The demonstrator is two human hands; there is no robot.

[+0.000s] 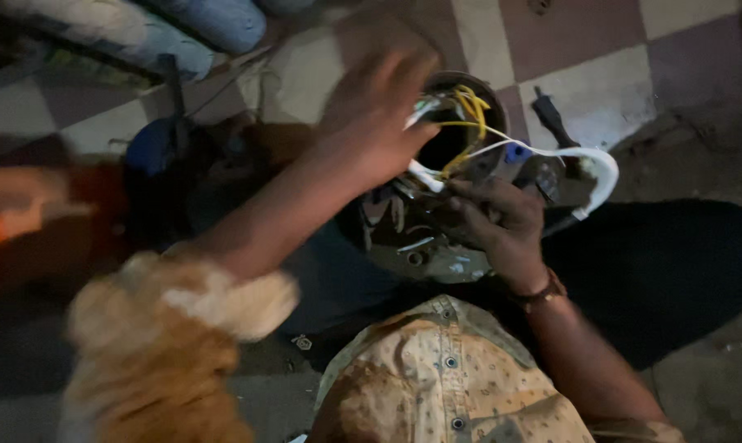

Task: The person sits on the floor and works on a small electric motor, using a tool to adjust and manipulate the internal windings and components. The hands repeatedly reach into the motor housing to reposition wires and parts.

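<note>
Head-camera view, looking down at a seated person at work on a checkered tiled floor (568,33) of pale and reddish squares. At far left the orange-and-cream sleeve (166,328) is blurred, and the forearm rises diagonally toward the centre. The left hand (379,115) hovers over the dark, round metal appliance housing (436,238), which rests in the person's lap against dark trousers; the fingers are loosely curled and appear to touch the bundle of thin yellow wires (469,111) at the housing's open top, though motion blur leaves the exact grip uncertain. To the right, the right hand (502,221), with a brown wrist strap, pinches the near end of the flat white cable (584,156), which loops outward to the right and curves back toward the housing. A small blue fitting (517,152) sits just beside the opening. Farther right a dark tool with a slim handle (551,119) lies on the floor, apart from both hands. Along the lower edge is the person's cream dotted shirt (445,377) with snap buttons.

Judgement: the step appears to be sorting or seating conductors inside the opening. It is best done with the right hand steadying the white cable so it cannot tug the yellow wires, while the left hand separates the strands gently, avoiding sharp bends at the rim. The dim light calls for slow, deliberate motion.
</note>
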